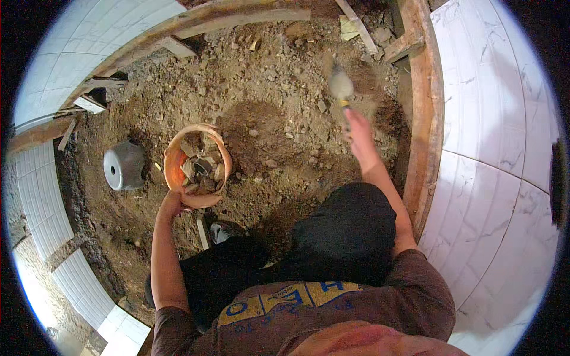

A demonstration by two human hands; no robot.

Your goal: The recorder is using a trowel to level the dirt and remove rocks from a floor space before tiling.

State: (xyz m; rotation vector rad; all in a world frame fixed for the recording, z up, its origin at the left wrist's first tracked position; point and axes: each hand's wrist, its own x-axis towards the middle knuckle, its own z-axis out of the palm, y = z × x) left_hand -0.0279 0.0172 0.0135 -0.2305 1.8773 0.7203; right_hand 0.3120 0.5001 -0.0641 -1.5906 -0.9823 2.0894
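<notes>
Left hand on the bucket, right hand on the trowel

At the far left, white ribbed tiles run down the side, with short wood scraps near their upper end. Next comes a silver pot, lying on the soil just beside the bucket, the two apart.

The bucket is orange and dirt-smeared, its mouth turned up to the view. Stones and broken pieces lie inside it. The left hand is clamped on its near rim, at the lower left; some of the fingers are hidden. Below the bucket, a wood strip lies next to a shoe.

Loose, stony soil fills the middle, with a darker patch right of the bucket. Further right, the right arm reaches out past the bent knee. The right hand is closed round the trowel's handle, and the blade, slightly blurred, points away from the person over the soil; whether it touches the ground, I cannot tell.

At the right, a wooden beam borders the soil, and beyond it lie large white, grey-veined tiles.
</notes>
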